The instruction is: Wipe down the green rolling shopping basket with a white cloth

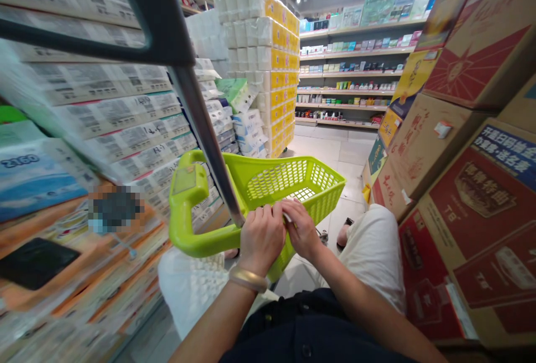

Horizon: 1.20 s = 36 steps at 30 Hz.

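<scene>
A lime-green plastic shopping basket [285, 184] with a perforated wall and a long looped handle [184, 212] sits in front of me, tilted toward my lap. My left hand [262, 238], with a gold bangle [248, 279] on its wrist, curls over the basket's near rim where the handle joins it. My right hand [301, 229] lies just beside it, its fingers touching a small white item [287, 218] at the rim. The item is mostly hidden by my fingers, so I cannot tell what it is.
A metal pole [205, 134] with a dark frame crosses the view down to the basket. Stacked tissue packs [125, 117] rise on the left, printed cartons [473, 212] on the right. Shelves of goods [347, 67] stand beyond a tiled floor [335, 151].
</scene>
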### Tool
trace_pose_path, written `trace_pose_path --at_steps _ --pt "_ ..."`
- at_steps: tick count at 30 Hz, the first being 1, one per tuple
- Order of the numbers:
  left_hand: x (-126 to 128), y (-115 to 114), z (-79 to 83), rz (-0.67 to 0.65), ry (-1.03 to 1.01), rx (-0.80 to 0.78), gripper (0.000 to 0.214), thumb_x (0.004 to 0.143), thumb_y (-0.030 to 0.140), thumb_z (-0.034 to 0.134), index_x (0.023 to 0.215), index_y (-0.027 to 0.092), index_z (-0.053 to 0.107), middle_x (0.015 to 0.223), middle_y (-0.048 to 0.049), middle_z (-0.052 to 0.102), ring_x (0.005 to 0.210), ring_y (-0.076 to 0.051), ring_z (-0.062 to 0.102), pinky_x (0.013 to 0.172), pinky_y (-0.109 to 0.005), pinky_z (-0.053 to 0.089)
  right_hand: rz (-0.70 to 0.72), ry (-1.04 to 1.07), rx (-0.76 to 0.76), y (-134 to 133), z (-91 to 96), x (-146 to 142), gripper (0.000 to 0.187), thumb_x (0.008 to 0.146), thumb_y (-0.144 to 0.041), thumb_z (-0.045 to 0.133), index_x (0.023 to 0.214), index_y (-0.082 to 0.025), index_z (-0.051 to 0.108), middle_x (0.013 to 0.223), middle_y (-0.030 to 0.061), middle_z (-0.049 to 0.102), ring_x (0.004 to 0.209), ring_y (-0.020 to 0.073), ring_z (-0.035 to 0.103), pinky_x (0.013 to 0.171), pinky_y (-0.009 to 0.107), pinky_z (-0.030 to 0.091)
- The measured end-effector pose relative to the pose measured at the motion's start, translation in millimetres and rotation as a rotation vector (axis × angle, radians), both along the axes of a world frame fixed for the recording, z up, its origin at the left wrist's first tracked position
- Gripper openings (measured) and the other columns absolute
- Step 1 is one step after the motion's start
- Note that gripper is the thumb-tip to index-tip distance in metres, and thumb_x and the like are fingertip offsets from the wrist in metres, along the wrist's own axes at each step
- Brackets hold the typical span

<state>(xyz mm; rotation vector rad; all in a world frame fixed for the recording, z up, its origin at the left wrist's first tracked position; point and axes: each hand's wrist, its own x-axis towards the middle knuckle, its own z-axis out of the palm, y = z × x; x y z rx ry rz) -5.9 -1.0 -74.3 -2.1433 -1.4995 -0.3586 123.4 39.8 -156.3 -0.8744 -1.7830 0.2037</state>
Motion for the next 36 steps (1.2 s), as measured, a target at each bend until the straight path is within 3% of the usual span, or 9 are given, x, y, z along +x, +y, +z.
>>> trace_pose_path --at_steps 6,12,16,18,23,29,34,36 --pt "-1 0 -1.2 -0.010 -0.019 -0.015 0.011 0.088 0.019 0.048 0.088 0.018 0.059 0.077 -0.0085 0.059 0.076 -0.026 0.056 0.067 -0.037 0.034 -0.259 0.068 -0.051 8 -10.0 10 0.042 0.089 -0.010 0.042 0.118 -0.025 0.067 0.122 0.0070 0.070 0.128 0.0237 0.056 0.118 0.055 0.029" --pt "0 1 -1.4 -0.005 0.003 0.004 0.013 0.089 0.018 0.047 0.091 0.018 0.059 0.077 -0.0081 0.059 0.076 -0.026 0.057 0.067 -0.037 0.035 -0.064 -0.019 -0.012 0 -4.3 0 0.041 0.091 -0.012 0.043 0.124 -0.026 0.063 0.126 0.0059 0.068 0.127 0.0201 0.057 0.120 0.048 0.030" --pt "0 -1 -0.1 0.003 -0.002 -0.026 0.010 0.087 0.019 0.049 0.089 0.018 0.059 0.076 -0.0083 0.059 0.077 -0.026 0.057 0.067 -0.037 0.035 -0.288 0.047 -0.078 9 -10.8 9 0.040 0.089 -0.013 0.042 0.119 -0.025 0.066 0.124 0.0078 0.069 0.130 0.0248 0.055 0.120 0.058 0.025" --pt "0 -1 0.2 0.009 0.001 -0.028 0.010 0.087 0.020 0.050 0.088 0.018 0.060 0.076 -0.0079 0.059 0.077 -0.025 0.057 0.067 -0.037 0.035 -0.324 0.069 -0.086 10 -11.9 9 0.040 0.089 -0.013 0.042 0.119 -0.024 0.067 0.124 0.0086 0.069 0.131 0.0256 0.053 0.119 0.058 0.026" --pt "1 0 0.2 0.007 0.009 -0.011 0.013 0.088 0.019 0.048 0.093 0.017 0.060 0.078 -0.0080 0.061 0.078 -0.025 0.058 0.067 -0.037 0.035 -0.075 -0.007 -0.020 1 -4.3 0 0.041 0.092 -0.013 0.044 0.124 -0.027 0.064 0.127 0.0059 0.068 0.128 0.0210 0.056 0.119 0.049 0.032" --pt "0 0 -0.5 0.003 0.033 0.008 0.009 0.088 0.020 0.048 0.087 0.019 0.057 0.076 -0.0072 0.059 0.077 -0.025 0.058 0.068 -0.037 0.034 -0.205 0.075 -0.066 5 -4.0 6 0.037 0.093 -0.016 0.043 0.119 -0.025 0.067 0.122 0.0070 0.071 0.127 0.0236 0.057 0.118 0.053 0.031" --pt "0 1 -1.9 -0.002 0.030 0.028 0.012 0.089 0.021 0.047 0.094 0.018 0.058 0.077 -0.0067 0.060 0.075 -0.025 0.058 0.068 -0.038 0.034 0.006 0.020 -0.045 -2 2.6 2 0.038 0.094 -0.016 0.043 0.126 -0.026 0.062 0.127 0.0062 0.068 0.127 0.0200 0.057 0.119 0.047 0.033" --pt "-1 1 -1.9 -0.002 0.035 0.029 0.011 0.089 0.021 0.047 0.093 0.018 0.058 0.077 -0.0066 0.060 0.076 -0.024 0.058 0.068 -0.038 0.034 0.008 0.014 -0.033 0 2.5 3 0.037 0.095 -0.017 0.043 0.125 -0.025 0.063 0.126 0.0065 0.069 0.126 0.0201 0.058 0.118 0.047 0.034"
